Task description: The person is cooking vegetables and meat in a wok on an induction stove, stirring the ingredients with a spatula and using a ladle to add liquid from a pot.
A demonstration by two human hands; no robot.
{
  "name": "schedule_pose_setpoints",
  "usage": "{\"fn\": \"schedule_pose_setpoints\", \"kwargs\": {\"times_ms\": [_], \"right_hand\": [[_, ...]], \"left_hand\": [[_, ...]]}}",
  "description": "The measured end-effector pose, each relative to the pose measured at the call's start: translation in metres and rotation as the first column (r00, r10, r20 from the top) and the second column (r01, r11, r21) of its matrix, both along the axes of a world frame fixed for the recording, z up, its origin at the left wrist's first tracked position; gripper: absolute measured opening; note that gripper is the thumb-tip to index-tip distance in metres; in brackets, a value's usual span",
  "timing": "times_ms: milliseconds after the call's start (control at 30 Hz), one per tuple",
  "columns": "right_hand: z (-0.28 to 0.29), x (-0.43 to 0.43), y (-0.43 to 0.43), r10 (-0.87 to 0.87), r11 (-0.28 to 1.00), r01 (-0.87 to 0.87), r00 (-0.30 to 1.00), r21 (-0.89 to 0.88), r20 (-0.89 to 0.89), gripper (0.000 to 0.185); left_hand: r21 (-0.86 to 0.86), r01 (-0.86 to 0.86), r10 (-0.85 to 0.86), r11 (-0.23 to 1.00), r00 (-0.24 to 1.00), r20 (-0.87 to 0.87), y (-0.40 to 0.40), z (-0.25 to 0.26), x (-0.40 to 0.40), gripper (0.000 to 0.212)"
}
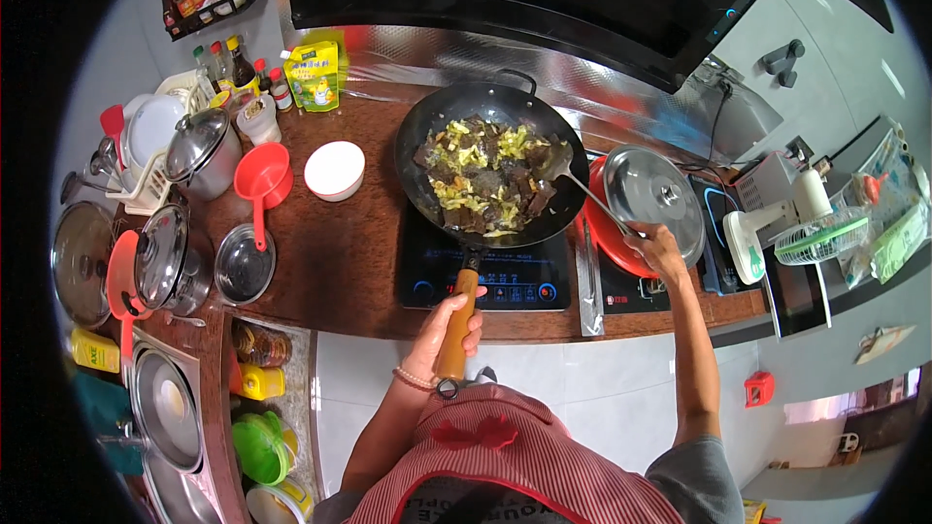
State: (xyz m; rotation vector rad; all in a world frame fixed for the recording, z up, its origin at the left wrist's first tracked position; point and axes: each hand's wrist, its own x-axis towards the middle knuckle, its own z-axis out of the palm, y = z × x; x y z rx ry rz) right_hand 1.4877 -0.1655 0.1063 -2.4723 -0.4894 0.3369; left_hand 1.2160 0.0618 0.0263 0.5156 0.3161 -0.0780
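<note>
My left hand [439,332] is closed around the wooden handle [459,327] of a black wok [429,105], which sits over an induction cooktop [484,291]. Pale green vegetable pieces and dark brown slices [488,167] lie spread inside the wok. On the right, my right hand [653,247] grips the end of a metal spatula [593,196]; its blade rests among the food at the wok's right side. Close to that hand, a steel lid [648,193] with a knob lies over a red round container [611,244].
A white bowl [334,170], red ladle [263,176] and steel bowl [245,263] stand left of the wok. Farther left are lidded pots [207,160] and a sink [178,484]. Chopsticks [589,276] in a clear wrapper lie right of the cooktop. A small fan [823,236] stands at far right.
</note>
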Motion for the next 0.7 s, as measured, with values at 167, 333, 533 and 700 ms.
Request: {"fn": "schedule_pose_setpoints", "kwargs": {"times_ms": [167,333,533,700], "right_hand": [[0.026,-0.027,0.006,-0.1,0.995,0.101,0.993,0.017,-0.061,0.033],[0.02,-0.026,0.006,-0.024,1.0,0.024,1.0,0.009,-0.017,0.032],[0.03,-0.028,0.043,0.421,0.882,-0.184,0.72,-0.433,0.552,0.026],[0.058,-0.043,0.087,0.609,0.704,-0.201,0.665,-0.682,0.432,0.021]], "left_hand": [[-0.001,0.006,-0.006,1.0,1.0,-0.016,0.0,-0.001,0.0,0.042],[-0.009,0.011,-0.012,1.0,1.0,-0.022,-0.001,0.001,0.0,0.042],[-0.023,0.011,-0.011,1.0,1.0,-0.013,0.0,0.001,0.0,0.042],[-0.013,0.012,-0.012,1.0,1.0,-0.014,0.001,-0.004,0.001,0.043]]}}
